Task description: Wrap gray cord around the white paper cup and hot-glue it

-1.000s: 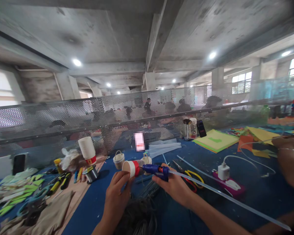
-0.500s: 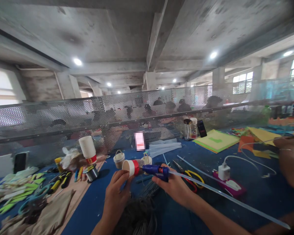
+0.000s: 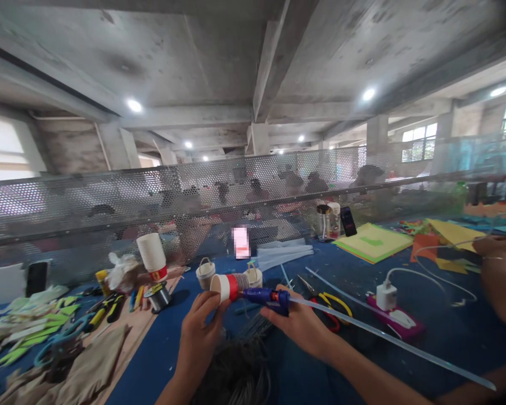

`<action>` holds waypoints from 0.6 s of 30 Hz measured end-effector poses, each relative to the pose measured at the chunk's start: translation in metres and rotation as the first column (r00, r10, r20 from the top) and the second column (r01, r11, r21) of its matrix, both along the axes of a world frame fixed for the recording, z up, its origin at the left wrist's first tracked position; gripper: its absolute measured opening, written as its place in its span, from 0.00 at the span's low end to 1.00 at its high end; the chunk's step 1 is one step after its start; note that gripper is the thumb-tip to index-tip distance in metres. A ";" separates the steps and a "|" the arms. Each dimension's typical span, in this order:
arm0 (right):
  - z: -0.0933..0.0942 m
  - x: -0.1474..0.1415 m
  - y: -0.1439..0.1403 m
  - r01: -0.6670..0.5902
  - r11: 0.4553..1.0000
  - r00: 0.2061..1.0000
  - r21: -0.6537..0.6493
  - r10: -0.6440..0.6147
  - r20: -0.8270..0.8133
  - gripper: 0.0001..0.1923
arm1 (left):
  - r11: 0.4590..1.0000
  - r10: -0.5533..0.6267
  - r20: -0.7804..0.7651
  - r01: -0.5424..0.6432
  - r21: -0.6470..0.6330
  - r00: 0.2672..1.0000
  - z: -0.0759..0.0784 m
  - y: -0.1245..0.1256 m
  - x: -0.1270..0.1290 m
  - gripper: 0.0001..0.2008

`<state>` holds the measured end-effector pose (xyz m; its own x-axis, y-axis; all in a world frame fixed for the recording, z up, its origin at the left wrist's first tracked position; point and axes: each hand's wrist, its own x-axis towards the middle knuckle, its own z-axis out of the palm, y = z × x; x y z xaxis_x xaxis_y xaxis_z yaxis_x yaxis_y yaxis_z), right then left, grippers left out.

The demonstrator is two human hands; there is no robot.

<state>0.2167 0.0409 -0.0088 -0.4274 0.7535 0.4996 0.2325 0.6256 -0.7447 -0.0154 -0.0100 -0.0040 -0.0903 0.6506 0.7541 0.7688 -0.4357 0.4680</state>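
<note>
Nearest to us, a dark tangle of thin wire lies on the blue table. Just above it our left hand curls around a small paper cup, fingertips pinching its white rim; the cup lies on its side, with a red band and a grey wrapped end. Our right hand is closed on a blue glue gun whose nozzle touches the cup's wrapped end. A long translucent glue stick trails from the gun's back toward the lower right.

We can read no writing on cup or gun.

Beyond the hands stand two tiny cup baskets with loop handles, and yellow-handled scissors lie right of the gun. To the left rises a stack of paper cups. Farther right a white charger sits by its cable. A perforated metal screen closes the table's far edge.
</note>
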 end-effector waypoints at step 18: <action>0.001 0.000 -0.006 -0.036 0.999 0.999 -0.006 0.036 0.012 0.10 | 0.999 -0.007 0.071 0.010 -0.046 0.997 0.002 -0.002 0.002 0.12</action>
